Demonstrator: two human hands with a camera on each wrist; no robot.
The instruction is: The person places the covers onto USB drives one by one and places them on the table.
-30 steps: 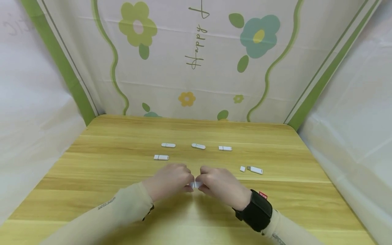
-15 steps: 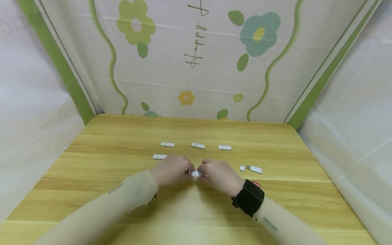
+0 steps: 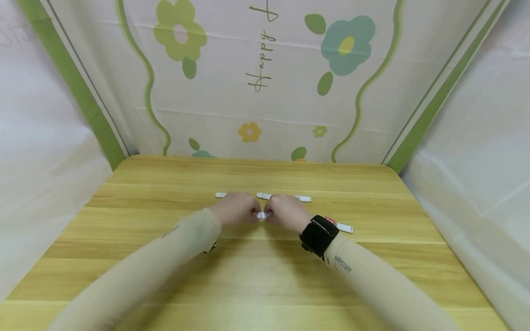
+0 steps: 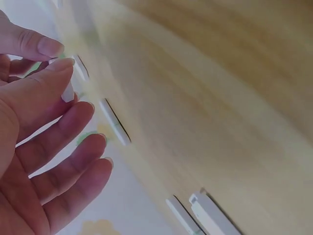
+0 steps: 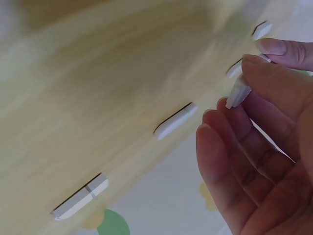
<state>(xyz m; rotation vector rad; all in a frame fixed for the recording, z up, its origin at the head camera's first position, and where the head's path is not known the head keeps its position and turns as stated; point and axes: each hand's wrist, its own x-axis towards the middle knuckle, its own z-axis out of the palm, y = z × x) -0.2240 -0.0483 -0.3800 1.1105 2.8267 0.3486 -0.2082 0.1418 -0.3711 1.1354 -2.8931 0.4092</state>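
Observation:
Over the middle of the table, both hands hold one white USB flash drive point(image 3: 262, 215) between them. My left hand point(image 3: 236, 207) pinches its left end, and my right hand point(image 3: 288, 212) pinches its right end. A seam between cap and body shows at the centre. In the left wrist view a white end of the drive point(image 4: 68, 93) pokes out below the thumb, with the other fingers loosely bent. The right wrist view shows the drive point(image 5: 238, 92) under the thumb and index finger. Beyond the hands lie more white flash drives point(image 3: 262, 196), partly covered by them.
Along the back row lie a left flash drive point(image 3: 220, 195) and a right one point(image 3: 305, 199). An uncapped drive point(image 3: 344, 228) lies to the right, partly behind the right wrist's black strap point(image 3: 319, 236). The wooden table point(image 3: 265, 285) ends at a flowered curtain point(image 3: 223, 92).
Both hands have moved away from the body, carrying the flash drive farther over the table. They now cover the near-left drive, the loose cap and parts of the back row.

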